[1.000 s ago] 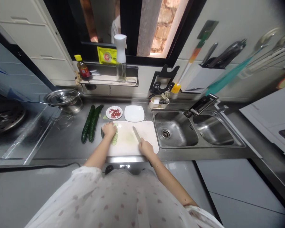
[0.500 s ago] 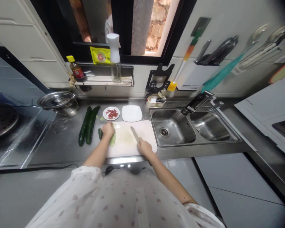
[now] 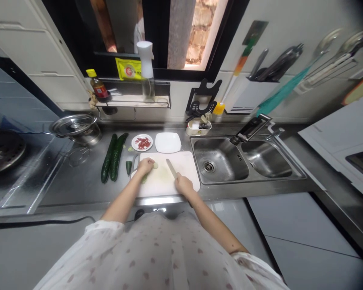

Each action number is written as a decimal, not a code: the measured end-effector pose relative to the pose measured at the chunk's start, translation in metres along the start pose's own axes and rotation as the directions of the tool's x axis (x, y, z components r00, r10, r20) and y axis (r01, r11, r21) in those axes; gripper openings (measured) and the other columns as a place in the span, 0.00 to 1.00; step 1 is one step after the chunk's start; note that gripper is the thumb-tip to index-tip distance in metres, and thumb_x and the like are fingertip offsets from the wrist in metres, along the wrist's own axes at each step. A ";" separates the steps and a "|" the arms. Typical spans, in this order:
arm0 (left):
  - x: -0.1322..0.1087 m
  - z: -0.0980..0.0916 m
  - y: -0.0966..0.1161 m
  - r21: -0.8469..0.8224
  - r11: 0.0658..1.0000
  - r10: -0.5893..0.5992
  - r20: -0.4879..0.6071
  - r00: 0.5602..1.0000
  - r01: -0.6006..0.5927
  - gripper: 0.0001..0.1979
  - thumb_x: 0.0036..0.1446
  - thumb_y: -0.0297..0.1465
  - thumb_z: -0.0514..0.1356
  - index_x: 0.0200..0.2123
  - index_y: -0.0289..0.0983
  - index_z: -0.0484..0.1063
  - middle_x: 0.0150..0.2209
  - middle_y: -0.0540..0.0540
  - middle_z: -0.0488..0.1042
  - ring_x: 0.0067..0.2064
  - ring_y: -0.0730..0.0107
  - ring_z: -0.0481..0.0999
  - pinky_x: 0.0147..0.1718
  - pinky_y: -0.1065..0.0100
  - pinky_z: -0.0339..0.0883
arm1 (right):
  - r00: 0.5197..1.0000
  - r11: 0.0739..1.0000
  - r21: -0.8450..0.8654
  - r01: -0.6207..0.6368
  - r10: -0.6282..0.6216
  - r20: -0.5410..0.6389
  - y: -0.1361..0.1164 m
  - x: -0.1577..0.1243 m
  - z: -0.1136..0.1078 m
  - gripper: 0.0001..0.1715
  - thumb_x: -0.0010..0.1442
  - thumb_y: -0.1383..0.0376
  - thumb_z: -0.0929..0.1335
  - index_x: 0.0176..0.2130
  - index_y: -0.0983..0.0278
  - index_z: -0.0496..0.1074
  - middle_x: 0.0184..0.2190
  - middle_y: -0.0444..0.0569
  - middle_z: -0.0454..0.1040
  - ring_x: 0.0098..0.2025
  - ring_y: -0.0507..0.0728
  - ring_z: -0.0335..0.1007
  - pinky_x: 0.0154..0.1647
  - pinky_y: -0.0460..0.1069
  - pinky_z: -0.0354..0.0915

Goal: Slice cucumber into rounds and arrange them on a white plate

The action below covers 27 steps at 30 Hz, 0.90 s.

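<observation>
My left hand (image 3: 145, 165) is over the left half of a white cutting board (image 3: 183, 161), its fingers pinched on pale cucumber slices (image 3: 155, 165). Beneath that wrist, more slices lie on the board, mostly covered by the arm. My right hand (image 3: 184, 184) grips a kitchen knife (image 3: 171, 167); its blade points away from me and to the left, low over the board. Just beyond the board's left edge lies a dark green cucumber end (image 3: 128, 167). Two whole cucumbers (image 3: 112, 157) rest further left on the steel counter.
Behind the board stand a plate of chopped red pieces (image 3: 142, 142) and a white square plate (image 3: 167, 143). To the right is a double sink (image 3: 220, 161) with a faucet (image 3: 251, 128). A lidded steel pot (image 3: 78, 129) is at the back left, below a wall shelf (image 3: 133, 102).
My left hand has shifted right, from the board's left edge onto the board, with slices now in its fingers. The cucumber end shows fully at the left. The right hand and knife stay put.
</observation>
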State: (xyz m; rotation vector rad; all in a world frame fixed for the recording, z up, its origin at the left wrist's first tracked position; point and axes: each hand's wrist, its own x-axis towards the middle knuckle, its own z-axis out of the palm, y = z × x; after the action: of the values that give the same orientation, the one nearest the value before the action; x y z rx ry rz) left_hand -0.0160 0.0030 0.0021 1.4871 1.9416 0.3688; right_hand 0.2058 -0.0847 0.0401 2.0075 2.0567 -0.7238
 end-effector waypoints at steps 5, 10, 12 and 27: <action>-0.011 0.016 0.003 0.103 0.991 0.077 0.074 0.994 -0.084 0.10 0.55 0.31 0.58 0.38 0.41 0.77 0.40 0.46 0.79 0.44 0.64 0.75 0.44 0.68 0.63 | 1.000 1.000 0.006 -0.002 0.002 0.002 -0.001 -0.003 -0.001 0.21 0.66 0.64 0.54 0.55 0.65 0.62 0.42 0.58 0.75 0.43 0.60 0.71 0.39 0.50 0.61; -0.010 0.021 0.000 0.198 0.969 0.148 0.023 0.989 -0.150 0.12 0.55 0.29 0.56 0.41 0.42 0.76 0.44 0.45 0.78 0.49 0.62 0.73 0.48 0.65 0.62 | 1.000 1.000 -0.004 0.001 -0.001 -0.004 -0.001 -0.003 -0.001 0.20 0.66 0.64 0.55 0.55 0.65 0.61 0.42 0.56 0.75 0.43 0.59 0.72 0.39 0.49 0.61; -0.008 0.021 -0.002 0.239 0.960 0.152 -0.004 0.988 -0.147 0.13 0.53 0.28 0.58 0.41 0.42 0.76 0.45 0.44 0.77 0.50 0.60 0.72 0.49 0.64 0.61 | 1.000 1.000 -0.013 0.003 -0.003 -0.009 -0.001 -0.003 -0.002 0.20 0.66 0.65 0.55 0.54 0.64 0.61 0.41 0.56 0.75 0.42 0.59 0.72 0.38 0.49 0.61; -0.004 0.015 0.001 0.270 0.962 0.040 -0.014 0.999 -0.035 0.11 0.50 0.30 0.60 0.40 0.41 0.73 0.42 0.45 0.77 0.50 0.60 0.72 0.47 0.64 0.61 | 0.990 0.985 -0.097 0.141 -0.138 0.042 -0.011 -0.031 0.004 0.17 0.65 0.65 0.56 0.50 0.63 0.65 0.40 0.56 0.76 0.41 0.59 0.73 0.38 0.50 0.61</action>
State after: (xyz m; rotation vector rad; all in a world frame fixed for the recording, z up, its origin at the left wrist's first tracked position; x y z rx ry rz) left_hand -0.0054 -0.0029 -0.0071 1.6988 2.0442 0.1373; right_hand 0.1965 -0.1140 0.0534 1.7996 2.1842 -0.6615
